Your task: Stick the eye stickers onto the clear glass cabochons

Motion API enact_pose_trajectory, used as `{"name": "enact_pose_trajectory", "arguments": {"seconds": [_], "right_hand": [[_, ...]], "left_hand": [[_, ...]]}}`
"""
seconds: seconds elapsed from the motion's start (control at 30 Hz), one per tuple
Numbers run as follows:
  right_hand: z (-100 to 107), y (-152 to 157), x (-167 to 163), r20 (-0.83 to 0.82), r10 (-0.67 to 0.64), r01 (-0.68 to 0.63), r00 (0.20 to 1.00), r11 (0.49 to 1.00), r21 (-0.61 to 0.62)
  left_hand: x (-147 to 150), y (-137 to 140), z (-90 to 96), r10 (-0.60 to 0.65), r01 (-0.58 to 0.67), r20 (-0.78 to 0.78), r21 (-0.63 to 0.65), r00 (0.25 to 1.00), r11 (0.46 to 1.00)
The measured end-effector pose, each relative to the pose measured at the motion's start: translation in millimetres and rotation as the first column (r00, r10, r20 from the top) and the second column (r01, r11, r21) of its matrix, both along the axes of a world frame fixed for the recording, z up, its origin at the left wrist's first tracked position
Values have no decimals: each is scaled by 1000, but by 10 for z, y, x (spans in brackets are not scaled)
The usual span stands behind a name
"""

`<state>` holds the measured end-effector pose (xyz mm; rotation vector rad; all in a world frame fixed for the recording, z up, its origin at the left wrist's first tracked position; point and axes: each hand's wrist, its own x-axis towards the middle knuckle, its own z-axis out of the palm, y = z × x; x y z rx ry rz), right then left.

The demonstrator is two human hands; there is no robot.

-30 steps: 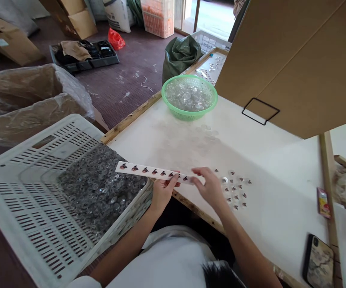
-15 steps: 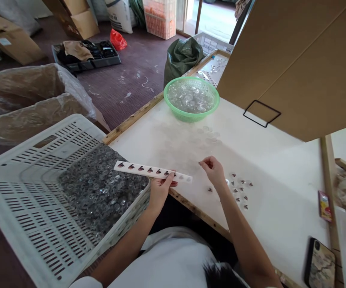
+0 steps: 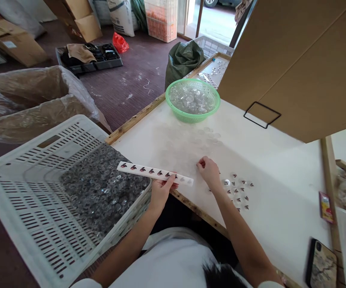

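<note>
My left hand (image 3: 162,192) pinches a white strip of stickers (image 3: 143,169) near its right end. Small dark-and-red pictures run along the strip, and its right end is blank. Over the white tabletop, my right hand (image 3: 209,173) has thumb and forefinger pressed together; whatever is between them is too small to make out. Beyond that hand lie several clear discs (image 3: 211,137), faint against the white. To its right are several clear pieces with the same dark picture (image 3: 238,191), partly behind my wrist.
A white crate (image 3: 25,208) full of clear pieces (image 3: 101,188) stands at my left, against the table edge. Farther back is a green basket (image 3: 191,117) of clear domes. A large cardboard sheet (image 3: 299,68) leans over the right side; a phone (image 3: 321,264) lies near right.
My right hand has shifted slightly left and its fingers have curled in; the small dark bit at its fingertips no longer shows. My left hand holds the strip almost in place. The view moved slightly.
</note>
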<state>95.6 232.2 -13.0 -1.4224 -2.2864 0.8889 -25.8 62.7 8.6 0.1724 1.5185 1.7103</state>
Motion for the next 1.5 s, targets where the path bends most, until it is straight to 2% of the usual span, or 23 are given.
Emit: {"name": "enact_pose_trajectory", "arguments": {"seconds": [0.1,0.23,0.33,0.4,0.43,0.57,0.67,0.77,0.87,0.97,1.07,1.13,1.17,1.3,1.5], "right_hand": [[-6,-10,80,70,-49,42,996,994,97],[-7,2,361,77,-69,64,995,996,69],[70,-83,501,68,-40,25,997,978,208],[165,-206,482,15,4,-9,1000,957,292],[218,-281,441,-32,57,-45,998,954,296],[382,-567,197,-242,296,-259,924,950,174],[397,-702,89,-285,308,-271,908,949,164],[354,-803,79,-221,298,-242,929,939,245],[327,-898,98,-193,331,-268,924,918,291],[334,-895,120,-321,314,-253,894,943,217],[305,-696,167,-501,82,-74,861,997,37],[239,-494,206,-516,-80,32,853,994,-100],[194,-398,223,-491,-120,47,863,986,-159],[21,-180,226,-360,-87,-22,929,958,-287],[-24,-231,44,-206,-35,-18,978,968,-250]], "left_hand": [[-2,-6,-16,3,-3,-5,8,1000,1000],[11,4,-62,-21,21,-45,12,999,1000],[36,42,-77,-48,49,-95,1,994,999],[59,75,-60,-78,78,-132,-10,988,997],[71,90,-45,-97,96,-150,-17,984,995],[114,124,30,-168,166,-211,-29,963,986],[132,112,55,-199,198,-181,-27,963,980],[141,69,42,-189,190,-115,-3,975,982],[152,14,17,-208,207,-109,-24,972,978],[150,-27,6,-253,248,-98,-60,962,967],[108,-51,12,-225,220,-80,-72,971,973],[56,-65,18,-196,189,-99,-78,976,979],[28,-72,21,-188,180,-113,-81,976,980],[-41,-96,18,-192,183,-132,-83,972,980],[-24,-87,-9,-181,173,-122,-72,976,982]]}}
